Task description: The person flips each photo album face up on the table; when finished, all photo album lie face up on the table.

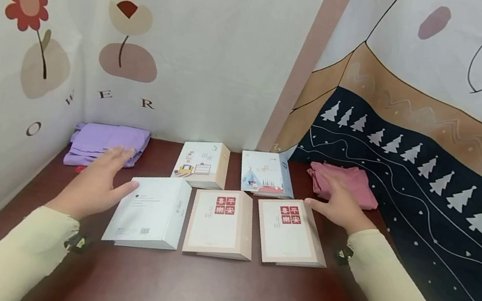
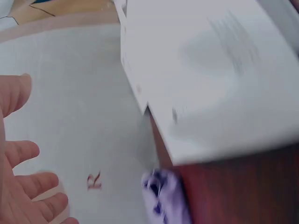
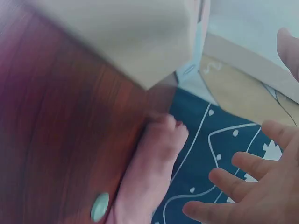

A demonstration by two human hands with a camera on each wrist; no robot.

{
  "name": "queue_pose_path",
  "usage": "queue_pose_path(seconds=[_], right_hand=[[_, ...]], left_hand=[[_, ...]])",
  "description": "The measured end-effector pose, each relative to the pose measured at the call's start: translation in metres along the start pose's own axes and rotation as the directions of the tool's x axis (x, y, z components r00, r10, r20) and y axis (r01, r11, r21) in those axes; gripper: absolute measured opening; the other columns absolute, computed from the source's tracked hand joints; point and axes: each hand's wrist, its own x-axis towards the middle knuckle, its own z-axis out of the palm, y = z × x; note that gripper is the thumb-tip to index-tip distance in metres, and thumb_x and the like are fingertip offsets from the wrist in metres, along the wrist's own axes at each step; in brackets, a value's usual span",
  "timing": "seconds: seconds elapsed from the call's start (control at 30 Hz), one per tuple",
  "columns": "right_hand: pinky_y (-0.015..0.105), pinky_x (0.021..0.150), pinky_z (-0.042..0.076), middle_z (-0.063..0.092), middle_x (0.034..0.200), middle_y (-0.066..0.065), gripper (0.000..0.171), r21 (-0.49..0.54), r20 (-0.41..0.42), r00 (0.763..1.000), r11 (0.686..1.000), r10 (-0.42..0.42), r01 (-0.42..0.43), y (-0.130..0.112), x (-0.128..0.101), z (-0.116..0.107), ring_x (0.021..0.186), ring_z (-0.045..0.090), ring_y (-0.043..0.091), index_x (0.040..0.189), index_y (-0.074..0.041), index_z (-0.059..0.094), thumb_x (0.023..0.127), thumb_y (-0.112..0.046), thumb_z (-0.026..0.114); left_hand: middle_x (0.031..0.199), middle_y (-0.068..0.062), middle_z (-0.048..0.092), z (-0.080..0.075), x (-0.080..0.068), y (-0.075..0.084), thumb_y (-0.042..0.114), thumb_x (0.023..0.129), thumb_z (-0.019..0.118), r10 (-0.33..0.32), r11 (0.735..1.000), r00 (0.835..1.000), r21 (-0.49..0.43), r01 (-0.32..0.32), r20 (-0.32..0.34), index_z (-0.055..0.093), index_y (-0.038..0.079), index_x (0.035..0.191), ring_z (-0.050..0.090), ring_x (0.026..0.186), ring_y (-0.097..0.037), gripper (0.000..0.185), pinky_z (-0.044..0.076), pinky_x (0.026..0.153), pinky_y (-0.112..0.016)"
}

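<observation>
My left hand (image 1: 95, 185) is held with fingers spread at the left edge of a white thick book (image 1: 148, 212) with a barcode. Its fingertips overlap the folded purple cloth (image 1: 109, 143) in the head view. My right hand (image 1: 343, 206) reaches in from the right, fingers apart, overlapping the folded pink cloth (image 1: 354, 181). The right thumb is near the top corner of a cream book (image 1: 290, 242) with red square lettering. A matching cream book (image 1: 216, 231) lies in the middle of the front row. Both palms appear bare in the wrist views.
Behind the front row lie two illustrated thick books, one with a yellow truck (image 1: 201, 162) and one with a blue tent (image 1: 266, 173). A small green oval (image 3: 99, 207) lies near the pink cloth. Printed fabric walls (image 1: 218, 52) border the dark red table (image 1: 209, 293).
</observation>
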Motion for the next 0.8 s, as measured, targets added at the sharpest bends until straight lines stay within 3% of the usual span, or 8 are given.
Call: queue_pose_path(seconds=[0.2,0.37,0.53,0.8], right_hand=[[0.059,0.122,0.036,0.035,0.168,0.022,0.097,0.150,0.019,0.998,0.988,-0.053,0.049,-0.011,0.014,0.010,0.152,0.038,0.042,0.166,-0.002,0.028,0.092,-0.033,0.083],[0.061,0.125,0.030,0.027,0.172,0.022,0.097,0.199,0.083,0.996,0.980,-0.015,-0.001,-0.024,0.023,0.018,0.156,0.031,0.043,0.167,-0.004,0.025,0.094,-0.037,0.081],[0.063,0.124,0.029,0.029,0.170,0.023,0.095,0.217,0.123,0.992,0.976,-0.015,-0.012,-0.033,0.033,0.024,0.154,0.031,0.048,0.167,-0.006,0.026,0.094,-0.036,0.080],[0.062,0.124,0.031,0.032,0.167,0.028,0.090,0.266,0.209,0.978,0.961,0.017,-0.073,-0.034,0.054,0.028,0.154,0.032,0.047,0.166,-0.006,0.029,0.097,-0.038,0.076]], left_hand=[[0.173,-0.024,0.022,0.017,0.014,0.021,0.040,0.101,0.068,-0.042,0.988,0.997,-0.145,0.050,0.059,0.024,0.009,0.168,0.020,0.158,-0.050,0.086,0.023,0.120,-0.074],[0.171,-0.022,0.029,0.034,0.030,0.038,0.033,0.103,0.066,-0.031,0.969,0.997,-0.242,0.047,0.070,0.028,0.010,0.168,0.026,0.157,-0.047,0.078,0.025,0.123,-0.068],[0.165,-0.027,0.037,0.050,0.047,0.056,0.020,0.105,0.062,-0.014,0.920,0.997,-0.389,0.044,0.078,0.033,0.006,0.165,0.040,0.149,-0.048,0.068,0.034,0.121,-0.062],[0.167,-0.022,0.036,0.069,0.077,0.090,0.013,0.108,0.052,-0.025,0.842,0.988,-0.529,0.104,0.154,0.034,0.009,0.165,0.041,0.151,-0.044,0.059,0.039,0.120,-0.057]])
